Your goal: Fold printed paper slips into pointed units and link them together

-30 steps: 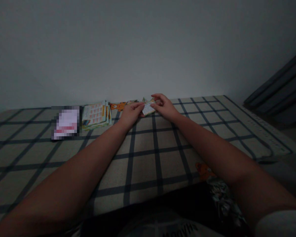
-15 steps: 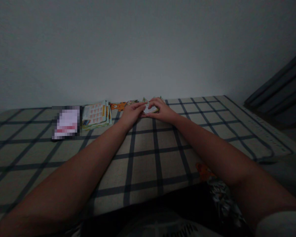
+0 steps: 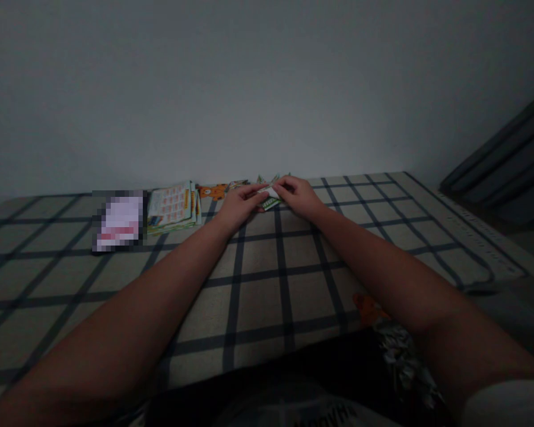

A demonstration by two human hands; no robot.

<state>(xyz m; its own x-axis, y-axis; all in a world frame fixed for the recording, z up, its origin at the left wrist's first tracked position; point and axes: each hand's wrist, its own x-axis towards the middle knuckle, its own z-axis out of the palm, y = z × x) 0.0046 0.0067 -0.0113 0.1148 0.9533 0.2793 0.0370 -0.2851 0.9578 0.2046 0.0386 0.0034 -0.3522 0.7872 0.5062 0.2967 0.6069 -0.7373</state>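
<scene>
Between my two hands, low over the checked cloth, is a small folded piece of printed paper [image 3: 272, 202], white and green. My left hand [image 3: 241, 204] grips its left side, the thumb lying on the paper's face. On the right edge, the thumb and fingers of my right hand [image 3: 297, 194] pinch the same paper. Just behind the hands, several folded paper pieces [image 3: 273, 177] with pointed tips stick up, partly covered by my fingers. How the held paper is folded underneath is hidden.
Left of my hands lies a stack of printed sheets [image 3: 171, 206], with a pixelated phone-like object [image 3: 119, 222] beside it. A checked cloth with bear pictures [image 3: 258, 290] covers the surface. A pale wall [image 3: 267, 89] rises behind; dark folded fabric [image 3: 507, 154] hangs at right.
The paper has been turned or folded: its printed white face has given way to a smaller white-and-green one. My right hand's fingers have shifted from over it to its right edge.
</scene>
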